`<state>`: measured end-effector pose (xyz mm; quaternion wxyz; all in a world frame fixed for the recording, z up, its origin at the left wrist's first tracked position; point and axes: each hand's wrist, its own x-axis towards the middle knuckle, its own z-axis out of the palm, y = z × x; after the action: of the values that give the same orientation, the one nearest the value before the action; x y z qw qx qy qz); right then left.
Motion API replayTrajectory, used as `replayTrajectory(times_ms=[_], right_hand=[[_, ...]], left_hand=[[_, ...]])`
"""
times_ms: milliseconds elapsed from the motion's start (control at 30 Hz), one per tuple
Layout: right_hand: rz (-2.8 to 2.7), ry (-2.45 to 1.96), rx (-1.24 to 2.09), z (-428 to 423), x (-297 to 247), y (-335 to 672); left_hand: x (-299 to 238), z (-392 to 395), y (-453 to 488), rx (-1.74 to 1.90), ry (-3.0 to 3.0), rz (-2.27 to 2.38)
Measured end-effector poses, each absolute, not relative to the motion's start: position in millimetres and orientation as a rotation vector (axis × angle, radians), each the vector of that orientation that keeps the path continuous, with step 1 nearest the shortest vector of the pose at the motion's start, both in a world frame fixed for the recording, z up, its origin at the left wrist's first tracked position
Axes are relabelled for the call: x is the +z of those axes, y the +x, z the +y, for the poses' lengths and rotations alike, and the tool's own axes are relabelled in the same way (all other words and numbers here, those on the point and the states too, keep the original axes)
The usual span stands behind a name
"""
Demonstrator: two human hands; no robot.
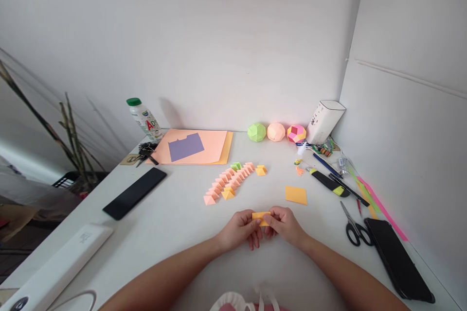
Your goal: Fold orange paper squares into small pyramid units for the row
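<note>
Between my two hands is a small folded piece of orange paper (261, 216). My left hand (241, 227) pinches its left end, and my right hand (281, 223) grips the right end, thumbs on the near face. Just beyond my right hand lies a flat orange paper rectangle (296, 195). Farther off stand two slanting rows of folded paper pieces (230, 179), mostly peach, with some green and orange ones. One orange folded piece (261, 170) sits apart at the right end of the rows.
Peach paper sheets (215, 143) with a purple piece (186, 147) lie at the back left. Three paper balls (276, 131) stand by the wall. To the right are scissors (355, 231), a cutter (328, 182) and a black phone (397, 260). A black slab (134, 193) lies left.
</note>
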<state>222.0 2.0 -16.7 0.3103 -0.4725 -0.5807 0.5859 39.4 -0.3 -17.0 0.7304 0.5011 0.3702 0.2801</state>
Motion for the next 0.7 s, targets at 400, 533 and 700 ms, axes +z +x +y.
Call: replayTrajectory(times_ms=[400, 533, 700], right_hand=[[-1.550, -1.262, 1.537, 2.5, -16.3, 222.4], [-1.533, -1.228, 1.565, 3.0, -12.3, 222.0], [-1.530, -1.171, 1.646, 2.7, -12.2, 219.0]], left_hand=[[-17.5, 0.0, 40.5, 0.620, 1.091, 0.841], [-16.0, -1.4, 39.6, 0.650, 1.078, 0.840], [-18.7, -6.4, 40.7, 0.756, 1.108, 0.849]])
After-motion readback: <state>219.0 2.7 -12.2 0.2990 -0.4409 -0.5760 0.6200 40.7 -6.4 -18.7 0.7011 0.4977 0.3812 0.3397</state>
